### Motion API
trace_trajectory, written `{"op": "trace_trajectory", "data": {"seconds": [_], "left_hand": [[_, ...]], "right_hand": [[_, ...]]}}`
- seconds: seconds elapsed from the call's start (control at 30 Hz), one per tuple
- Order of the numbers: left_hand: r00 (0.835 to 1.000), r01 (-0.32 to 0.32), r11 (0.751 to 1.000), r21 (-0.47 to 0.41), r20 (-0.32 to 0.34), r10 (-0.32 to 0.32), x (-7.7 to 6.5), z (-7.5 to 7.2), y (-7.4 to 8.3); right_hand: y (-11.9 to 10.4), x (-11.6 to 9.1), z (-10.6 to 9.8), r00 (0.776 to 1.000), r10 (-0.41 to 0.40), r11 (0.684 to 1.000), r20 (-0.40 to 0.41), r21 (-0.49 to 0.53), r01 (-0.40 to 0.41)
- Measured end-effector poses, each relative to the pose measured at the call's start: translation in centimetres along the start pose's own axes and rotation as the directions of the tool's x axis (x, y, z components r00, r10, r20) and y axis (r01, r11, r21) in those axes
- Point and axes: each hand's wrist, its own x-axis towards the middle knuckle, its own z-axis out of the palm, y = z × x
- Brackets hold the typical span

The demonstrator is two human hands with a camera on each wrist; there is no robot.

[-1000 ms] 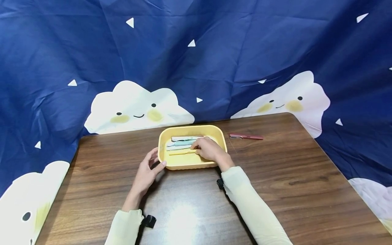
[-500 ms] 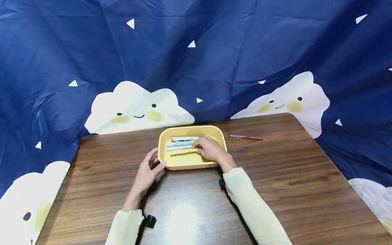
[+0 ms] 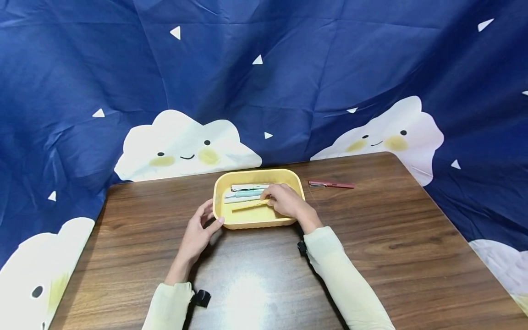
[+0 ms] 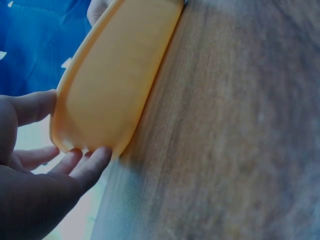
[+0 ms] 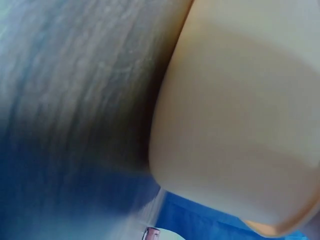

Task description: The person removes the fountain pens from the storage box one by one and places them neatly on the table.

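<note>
A yellow pen [image 3: 247, 206] slants inside the yellow storage box [image 3: 251, 224], pinched at its right end between the thumb and fingers of my right hand [image 3: 284, 201]. Behind it in the box lie several light pens, among them a pale blue pen [image 3: 243, 194] and a white pen [image 3: 244, 187]. At the box's left front corner, my left hand [image 3: 198, 231] holds the box, thumb at the rim and fingertips against the end wall. The left wrist view shows these fingertips [image 4: 102, 155] on the wall. In the right wrist view the box hides most of my right hand.
A dark red pen [image 3: 332, 184] with a metal clip lies right of the box on the wooden table [image 3: 392, 238]. Close behind the box and the table's far edge hangs a blue cloth [image 3: 288, 82] printed with clouds.
My right hand has shifted slightly to the right with the yellow pen, which has tilted so its left end points more toward me. The left hand and the box stay still.
</note>
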Motion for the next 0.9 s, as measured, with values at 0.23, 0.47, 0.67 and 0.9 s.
{"op": "trace_trajectory", "data": {"seconds": [0.23,0.47,0.67,0.9], "left_hand": [[1.000,0.006,1.000,0.013,0.000,-0.006,0.1,0.0,0.1],[1.000,0.010,1.000,0.005,0.006,-0.010,-0.1,-0.1,0.2],[1.000,0.015,1.000,0.001,0.006,-0.015,-0.2,0.0,0.3],[1.000,0.016,1.000,0.012,0.001,-0.016,-0.1,-0.1,0.3]], "right_hand": [[-0.1,-0.4,-0.6,0.999,-0.037,0.999,-0.018,-0.005,0.037],[-0.4,-0.8,-1.2,0.996,-0.085,0.996,-0.040,0.001,0.085],[-0.3,-1.3,-1.7,0.993,-0.103,0.995,-0.054,0.008,0.104],[-0.2,-1.6,-2.2,0.993,-0.097,0.994,-0.073,0.038,0.100]]}}
